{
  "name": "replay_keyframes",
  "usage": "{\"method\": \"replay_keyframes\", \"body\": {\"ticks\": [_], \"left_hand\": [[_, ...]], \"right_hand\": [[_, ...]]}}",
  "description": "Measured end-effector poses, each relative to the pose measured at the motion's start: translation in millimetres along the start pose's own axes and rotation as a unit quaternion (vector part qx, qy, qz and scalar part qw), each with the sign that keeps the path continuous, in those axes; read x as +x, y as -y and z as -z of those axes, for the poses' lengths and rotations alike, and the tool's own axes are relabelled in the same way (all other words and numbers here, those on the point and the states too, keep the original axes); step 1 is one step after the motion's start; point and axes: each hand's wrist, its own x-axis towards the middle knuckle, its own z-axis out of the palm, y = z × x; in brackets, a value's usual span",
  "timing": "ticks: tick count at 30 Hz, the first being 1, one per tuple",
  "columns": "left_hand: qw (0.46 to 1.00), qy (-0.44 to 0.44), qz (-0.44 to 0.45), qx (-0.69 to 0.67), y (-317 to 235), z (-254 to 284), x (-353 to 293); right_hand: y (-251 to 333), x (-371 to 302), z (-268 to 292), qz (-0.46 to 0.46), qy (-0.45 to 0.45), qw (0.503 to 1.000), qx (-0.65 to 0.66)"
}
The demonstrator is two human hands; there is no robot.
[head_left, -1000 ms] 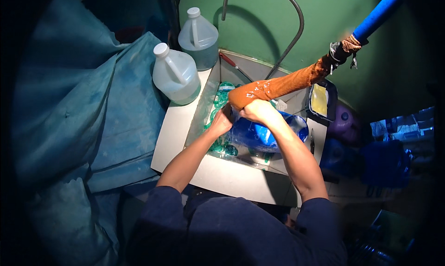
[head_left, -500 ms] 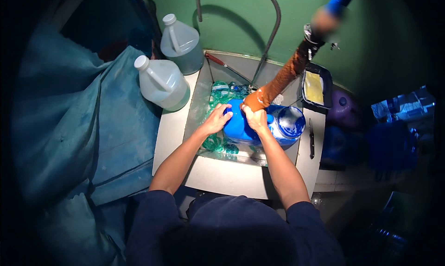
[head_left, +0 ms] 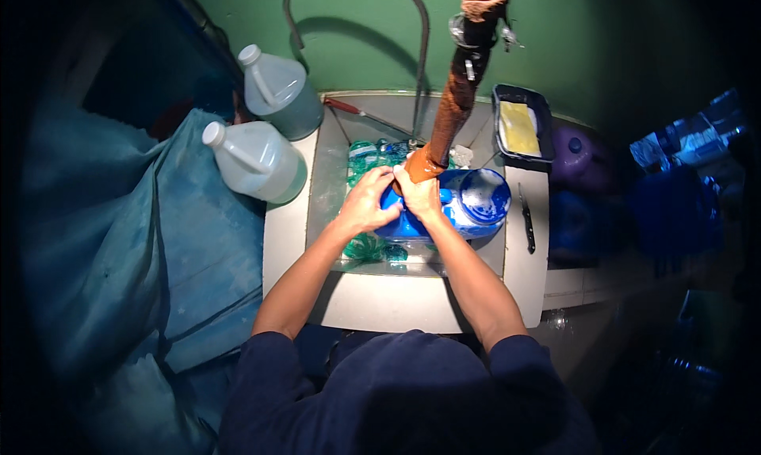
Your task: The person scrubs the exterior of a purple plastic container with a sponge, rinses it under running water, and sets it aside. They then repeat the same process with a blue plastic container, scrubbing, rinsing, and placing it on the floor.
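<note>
In the sink (head_left: pixel 333 205) a blue plastic jug (head_left: pixel 388 229) lies below my hands. My right hand (head_left: pixel 418 195) is closed round the orange-brown lower end of a thick hose-like tube (head_left: pixel 456 98), which slants down from the top and is bound with wrapping higher up. My left hand (head_left: pixel 366 203) curves over the left part of the jug, thumb on its blue surface and fingertips touching beside the tube's end. Both hands hide the tube's tip and the jug's mouth. Right of the hands sits a blue round vessel (head_left: pixel 485 195) with white suds inside.
Green plastic bottles (head_left: pixel 366 246) lie in the sink. Two translucent jugs (head_left: pixel 258 163) stand on the left ledge. A black-handled knife (head_left: pixel 527 221) rests on the right ledge, near a dark tray (head_left: pixel 499 138) holding a yellow block. A thin bent pipe (head_left: pixel 422 51) arches behind.
My left hand has shifted to the tube's end, close against my right hand. The tube now stands more upright, and the whole view has shifted slightly.
</note>
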Motion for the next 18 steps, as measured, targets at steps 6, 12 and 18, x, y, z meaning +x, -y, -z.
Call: {"method": "replay_keyframes", "body": {"ticks": [6,12,18], "left_hand": [[0.900,0.052,0.179,-0.394,6.3,-92.9,28.9],[0.960,0.171,0.160,0.155,-22.9,-47.7,56.8],[0.944,0.141,0.281,0.103,-59.9,28.8,65.0]], "right_hand": [[57.3,-21.5,22.8,0.024,0.064,0.935,-0.348],[43.8,-1.3,106.3,0.027,0.044,0.819,-0.571],[-27.2,24.0,153.5,0.130,-0.161,0.887,-0.412]]}}
